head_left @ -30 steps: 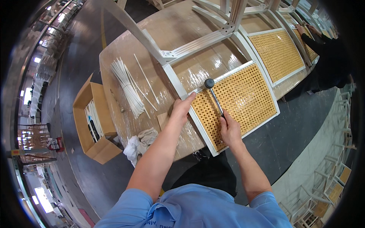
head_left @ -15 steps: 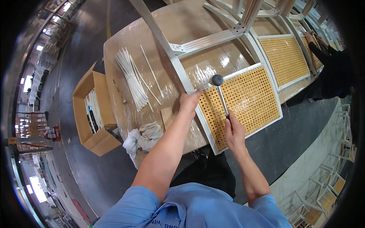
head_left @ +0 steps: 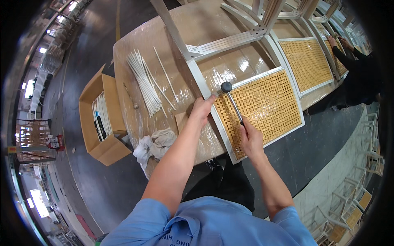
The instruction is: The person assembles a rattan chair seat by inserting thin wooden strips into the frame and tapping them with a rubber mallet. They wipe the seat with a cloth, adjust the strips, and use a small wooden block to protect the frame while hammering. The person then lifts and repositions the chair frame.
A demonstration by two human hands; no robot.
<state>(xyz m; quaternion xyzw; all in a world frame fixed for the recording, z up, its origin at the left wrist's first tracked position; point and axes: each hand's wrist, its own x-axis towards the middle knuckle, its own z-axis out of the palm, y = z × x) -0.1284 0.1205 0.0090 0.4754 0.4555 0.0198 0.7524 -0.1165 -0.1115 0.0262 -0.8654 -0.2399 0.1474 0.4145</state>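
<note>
The mallet (head_left: 234, 105) clasped in the right grip (head_left: 251, 138) now has its black head (head_left: 226, 87) closer to the left grip (head_left: 202, 110), whose closure I cannot tell, so work seemingly centres on the adjacent corner of the cane panel (head_left: 262, 107) overhanging the near edge of the bench (head_left: 209, 141).

1 mallet (head_left: 234, 105), at least 3 cane panels (head_left: 266, 106), 1 table (head_left: 201, 28), 1 cardboard box (head_left: 113, 104). 1 bundle of white rods (head_left: 144, 84), at least 2 loose rods (head_left: 166, 74), 2 rags (head_left: 162, 139), 1 wood block (head_left: 180, 122). Rods in that bundle too packed to count
</note>
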